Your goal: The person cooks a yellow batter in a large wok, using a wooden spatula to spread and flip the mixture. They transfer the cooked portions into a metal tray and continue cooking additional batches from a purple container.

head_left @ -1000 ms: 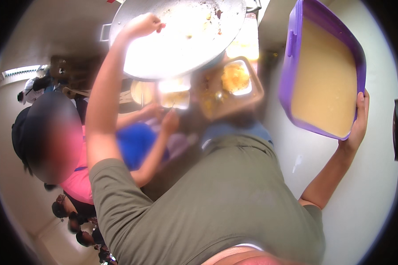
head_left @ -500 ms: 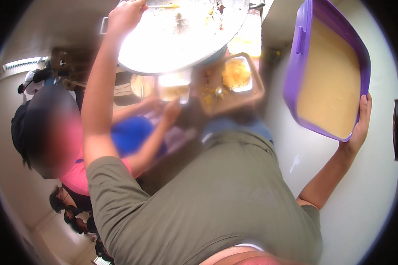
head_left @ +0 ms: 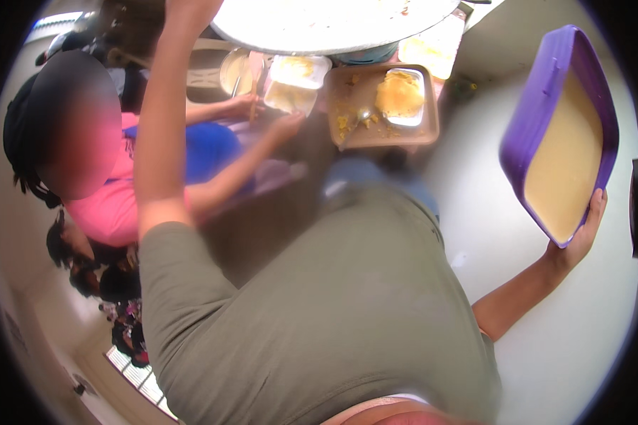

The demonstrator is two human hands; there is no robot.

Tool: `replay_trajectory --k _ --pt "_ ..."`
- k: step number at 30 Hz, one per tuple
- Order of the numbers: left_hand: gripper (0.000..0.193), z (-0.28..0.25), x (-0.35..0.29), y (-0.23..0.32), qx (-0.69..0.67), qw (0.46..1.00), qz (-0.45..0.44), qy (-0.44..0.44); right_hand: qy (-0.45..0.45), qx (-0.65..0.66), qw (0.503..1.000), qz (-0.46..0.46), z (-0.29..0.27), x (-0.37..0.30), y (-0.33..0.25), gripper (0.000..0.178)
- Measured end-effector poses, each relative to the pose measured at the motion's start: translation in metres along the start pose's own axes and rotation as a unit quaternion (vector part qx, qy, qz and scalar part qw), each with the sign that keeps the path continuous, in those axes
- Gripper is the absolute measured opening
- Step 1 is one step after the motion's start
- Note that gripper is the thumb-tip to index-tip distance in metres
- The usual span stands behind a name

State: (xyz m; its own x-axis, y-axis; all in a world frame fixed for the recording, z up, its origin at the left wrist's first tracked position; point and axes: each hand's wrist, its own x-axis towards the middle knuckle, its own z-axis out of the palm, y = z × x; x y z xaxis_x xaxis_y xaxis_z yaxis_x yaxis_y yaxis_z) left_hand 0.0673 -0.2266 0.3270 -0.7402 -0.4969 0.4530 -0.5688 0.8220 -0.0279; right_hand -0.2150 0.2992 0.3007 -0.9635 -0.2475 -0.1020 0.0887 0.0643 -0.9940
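On the right, my right hand [head_left: 583, 237] is closed on the lower corner of a deep purple plastic tub [head_left: 528, 138]. The tub is tilted, and pale yellow batter-like liquid [head_left: 567, 156] fills much of it. My left arm reaches up past the left side of a large round pan [head_left: 333, 28], whose surface is washed out by glare with a few small brown bits. Only the back of my left hand [head_left: 191, 13] shows at the top edge; its fingers are cut off, so whatever it holds is hidden.
Below the pan, a brown tray [head_left: 333, 138] holds a white container of yellow food [head_left: 400, 95], crumbs and a spoon. A co-worker in pink [head_left: 103, 216] sits at the left, hands near an open white foam box [head_left: 290, 95]. A white wall [head_left: 475, 205] rises on the right.
The pan and tray sit higher in view. The purple tub has shifted right and lower with my right hand. My left hand has gone partly out at the top edge.
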Motion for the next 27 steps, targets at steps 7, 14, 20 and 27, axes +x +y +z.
replay_trajectory --k 7,14,20,27 --pt "0.019 -0.037 -0.172 -0.02 -0.226 0.942 -0.134 0.211 0.055 -0.009 0.998 -0.001 0.016 -0.02 -0.003 0.041" --pt "0.017 -0.015 -0.333 -0.026 -0.074 0.96 -0.235 0.13 0.05 -0.015 0.998 -0.019 0.001 -0.022 0.019 0.041" --pt "0.012 0.011 -0.342 -0.067 -0.008 0.966 -0.239 0.096 0.098 0.018 0.995 0.004 0.037 -0.049 0.05 0.044" --pt "0.015 -0.063 -0.303 -0.094 0.009 0.96 -0.222 0.17 0.048 -0.019 0.998 -0.029 0.056 -0.081 0.057 0.041"
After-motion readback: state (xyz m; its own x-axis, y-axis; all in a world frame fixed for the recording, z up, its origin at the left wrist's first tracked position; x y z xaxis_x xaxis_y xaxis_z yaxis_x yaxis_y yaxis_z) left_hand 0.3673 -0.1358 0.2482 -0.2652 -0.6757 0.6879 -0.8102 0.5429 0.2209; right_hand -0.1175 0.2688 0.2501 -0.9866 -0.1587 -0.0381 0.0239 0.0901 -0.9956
